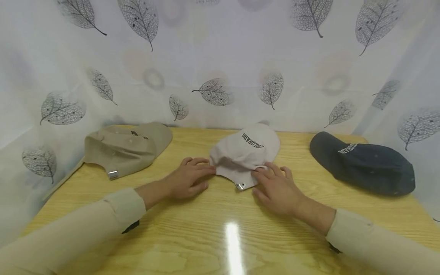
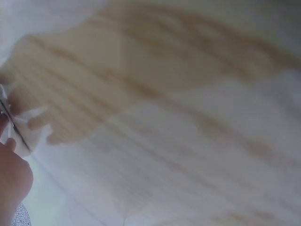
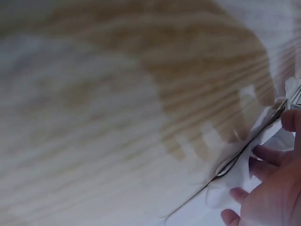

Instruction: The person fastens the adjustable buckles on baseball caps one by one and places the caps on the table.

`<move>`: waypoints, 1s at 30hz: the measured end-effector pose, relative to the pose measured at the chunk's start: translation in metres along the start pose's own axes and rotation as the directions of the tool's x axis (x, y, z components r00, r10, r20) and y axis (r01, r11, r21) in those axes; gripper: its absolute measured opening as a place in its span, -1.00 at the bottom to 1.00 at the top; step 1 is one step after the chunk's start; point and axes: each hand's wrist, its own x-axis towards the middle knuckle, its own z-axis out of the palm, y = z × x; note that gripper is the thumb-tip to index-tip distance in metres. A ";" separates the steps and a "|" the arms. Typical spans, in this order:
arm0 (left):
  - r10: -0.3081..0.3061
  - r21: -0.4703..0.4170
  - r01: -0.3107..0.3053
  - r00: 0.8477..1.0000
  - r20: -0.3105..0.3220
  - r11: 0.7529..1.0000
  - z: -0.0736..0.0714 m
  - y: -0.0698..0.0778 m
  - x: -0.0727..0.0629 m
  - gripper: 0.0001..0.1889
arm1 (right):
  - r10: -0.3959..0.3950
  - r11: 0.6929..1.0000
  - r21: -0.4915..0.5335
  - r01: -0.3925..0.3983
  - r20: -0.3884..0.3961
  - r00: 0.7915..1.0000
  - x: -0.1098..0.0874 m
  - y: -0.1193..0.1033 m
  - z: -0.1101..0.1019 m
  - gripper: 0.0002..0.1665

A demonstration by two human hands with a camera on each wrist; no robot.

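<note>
- Head view: there's your white cap [image 1: 233, 151], mid-table, between the beige cap [image 1: 123, 149] and the navy cap [image 1: 372, 164]; your fingertips cover bits of its rim, and both sleeves [image 1: 378, 240] run out of frame. The beige cap's lettering is half lost in its folds.
- Brim points away from you and a little right, metal buckle [image 1: 239, 186] toward you; the long axis runs near to far, leaning right.
- Your left hand [image 1: 190, 177] touches the left rim, fingers loosely extended, thumb apart; your right hand [image 1: 278, 187] rests loosely bent fingers on the right rim.
- Brim tip sits right up at the table's [image 1: 192, 236] back edge, just before the curtain [image 1: 233, 46]; wood runs out to both sides and toward you, streaked with glare.
- Left wrist view: mostly blur; your hand is cut off at the left border, its hold impossible to tell.
- Right wrist view: blurred again, your hand cropped at the right, fingers spread against pale cloth; the thumb's contact is hard to make out.
</note>
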 end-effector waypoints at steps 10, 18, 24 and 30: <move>0.071 -0.144 -0.069 0.997 0.010 0.987 0.000 0.000 -0.001 -0.53 | -0.017 1.000 0.022 0.020 -0.130 0.991 0.001 -0.002 -0.001 -0.40; 0.082 -0.239 -0.098 0.994 -0.076 0.966 0.002 0.003 -0.002 -0.65 | -0.241 0.962 0.085 0.259 -0.173 0.955 0.000 -0.002 0.003 -0.32; 0.084 -0.316 -0.127 0.986 -0.147 0.940 0.006 0.003 -0.002 -0.69 | -0.369 0.913 0.096 0.396 -0.218 0.904 0.001 -0.004 0.007 -0.57; -0.222 -0.512 0.072 0.945 -0.239 0.856 0.004 0.009 -0.001 -0.82 | -0.483 0.836 0.150 0.528 -0.258 0.837 0.004 -0.002 0.008 -0.67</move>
